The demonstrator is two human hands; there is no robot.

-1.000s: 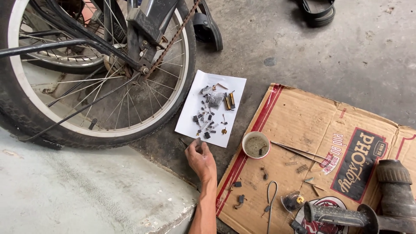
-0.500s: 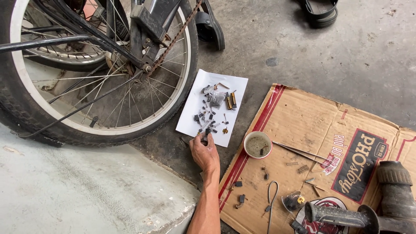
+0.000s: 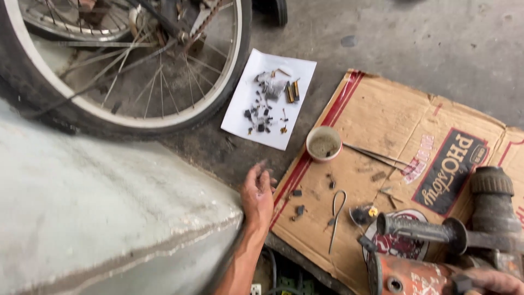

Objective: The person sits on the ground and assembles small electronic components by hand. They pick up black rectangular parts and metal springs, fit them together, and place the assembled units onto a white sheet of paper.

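Note:
My left hand (image 3: 257, 192) hovers palm down over the concrete at the left edge of a flattened cardboard sheet (image 3: 382, 117). Its fingers are close together and blurred, so whether they pinch anything is unclear. Just beyond the fingertips lies a white paper sheet (image 3: 243, 117) scattered with several small dark and brass parts (image 3: 265, 106). A sliver of my right hand (image 3: 488, 281) shows at the bottom right edge against an orange power tool (image 3: 415, 276); its grip is hidden.
A bicycle wheel (image 3: 218, 104) with chain stands at upper left, beside a pale concrete slab (image 3: 98, 218). On the cardboard sit a small dirty cup (image 3: 323, 145), thin metal rods (image 3: 376, 155), a bent wire (image 3: 337, 210) and loose bits.
My left hand has pulled back from the paper of small parts toward the cardboard's edge. The view has tilted down, so everything sits higher in frame.

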